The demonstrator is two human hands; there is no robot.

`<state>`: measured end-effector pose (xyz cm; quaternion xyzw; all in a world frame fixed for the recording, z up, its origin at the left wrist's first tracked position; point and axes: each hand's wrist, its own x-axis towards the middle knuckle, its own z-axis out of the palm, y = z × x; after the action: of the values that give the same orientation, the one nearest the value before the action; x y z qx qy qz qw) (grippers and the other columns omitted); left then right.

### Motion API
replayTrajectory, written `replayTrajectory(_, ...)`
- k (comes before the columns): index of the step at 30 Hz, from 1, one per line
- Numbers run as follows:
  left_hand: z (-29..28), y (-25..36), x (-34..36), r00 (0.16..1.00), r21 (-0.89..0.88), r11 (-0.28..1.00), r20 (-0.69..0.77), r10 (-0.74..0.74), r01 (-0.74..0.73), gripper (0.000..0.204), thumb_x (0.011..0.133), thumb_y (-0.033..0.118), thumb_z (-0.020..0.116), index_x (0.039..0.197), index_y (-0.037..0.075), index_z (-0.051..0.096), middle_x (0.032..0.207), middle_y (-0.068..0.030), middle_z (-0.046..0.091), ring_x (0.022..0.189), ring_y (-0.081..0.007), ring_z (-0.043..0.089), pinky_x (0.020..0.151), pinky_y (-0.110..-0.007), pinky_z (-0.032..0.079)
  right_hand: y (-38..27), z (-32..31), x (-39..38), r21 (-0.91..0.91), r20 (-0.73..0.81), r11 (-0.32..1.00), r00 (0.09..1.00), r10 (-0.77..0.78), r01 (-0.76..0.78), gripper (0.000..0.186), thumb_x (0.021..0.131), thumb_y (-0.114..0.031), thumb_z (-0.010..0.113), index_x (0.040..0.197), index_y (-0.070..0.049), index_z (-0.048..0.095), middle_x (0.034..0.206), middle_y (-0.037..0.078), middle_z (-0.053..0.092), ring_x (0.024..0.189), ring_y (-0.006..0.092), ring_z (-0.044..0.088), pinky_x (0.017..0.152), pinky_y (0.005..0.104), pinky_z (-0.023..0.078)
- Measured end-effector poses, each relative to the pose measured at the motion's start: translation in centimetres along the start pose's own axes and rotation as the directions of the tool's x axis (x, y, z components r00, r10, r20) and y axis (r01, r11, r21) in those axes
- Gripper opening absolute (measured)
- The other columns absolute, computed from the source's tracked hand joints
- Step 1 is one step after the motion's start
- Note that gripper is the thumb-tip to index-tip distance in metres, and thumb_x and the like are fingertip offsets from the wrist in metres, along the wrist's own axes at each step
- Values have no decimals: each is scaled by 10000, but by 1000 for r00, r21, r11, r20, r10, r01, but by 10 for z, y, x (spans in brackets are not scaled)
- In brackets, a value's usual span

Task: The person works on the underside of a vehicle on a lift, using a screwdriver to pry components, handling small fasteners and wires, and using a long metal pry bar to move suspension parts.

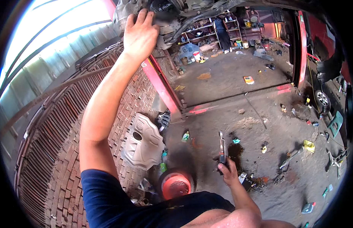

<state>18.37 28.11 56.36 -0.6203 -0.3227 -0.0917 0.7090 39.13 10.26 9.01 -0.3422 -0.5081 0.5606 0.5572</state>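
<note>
Gripping a ratchet-like tool (222,147) in the right hand (227,169), lengthwise, head-first away from the body; touching grimy overhead machinery (163,7) with the left hand (141,35), unclear whether clasped.

Dark navy shirt (146,212), looks nearly black across the front, with a tiny pale mark (170,208) there. The shirt's left sleeve (102,193) is short and kinda creased. Out past the shirt, left hand (140,36) and right hand (229,171) are bare.
</note>
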Motion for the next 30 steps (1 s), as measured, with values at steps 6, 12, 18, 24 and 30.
replayTrajectory(6, 2, -6, 11, 998, 29, 998, 32, 63, -64, 181, 812, 170, 643, 951, 135, 752, 1205, -42, 640, 1219, -239, 539, 967, -416, 435, 6, 0, -1, 88, -27, 996, 1000, 17, -14, 502, 910, -372, 638, 1253, -5, 644, 886, 24, 644, 779, 109, 578, 718, 279, 472)
replayTrajectory(12, 8, -9, 13, 985, 34, 990, 114, 129, -134, 139, 822, 161, 624, 915, 150, 727, 1050, 18, 656, 1070, -193, 578, 924, -378, 450, 15, 14, 4, 142, -8, 988, 998, 59, -58, 534, 926, -381, 663, 1306, -10, 609, 953, 33, 653, 789, 111, 587, 741, 278, 483)
replayTrajectory(18, 13, -8, 16, 986, -1, 988, 71, 152, -152, 123, 823, 140, 610, 889, 144, 714, 1015, 15, 659, 1024, -196, 599, 885, -346, 481, 36, 16, 11, 114, 120, 987, 988, 101, -115, 583, 937, -393, 673, 1360, -8, 562, 1008, 40, 651, 818, 116, 601, 764, 285, 502)
replayTrajectory(24, 11, -9, 18, 987, 27, 989, 82, 141, -144, 137, 834, 159, 607, 875, 120, 732, 941, -18, 691, 1012, -214, 644, 863, -357, 509, 41, 26, 10, 180, 74, 979, 994, 79, -91, 423, 971, -348, 657, 1226, -12, 632, 879, 13, 614, 817, 107, 576, 764, 288, 485)
replayTrajectory(30, 11, -4, 19, 989, 31, 992, 81, 123, -126, 134, 846, 158, 605, 879, 116, 728, 970, -26, 695, 1019, -222, 644, 865, -354, 511, 54, 22, 3, 163, 69, 975, 988, 142, -151, 457, 974, -343, 673, 1261, 8, 616, 883, 10, 612, 814, 109, 571, 767, 286, 487)
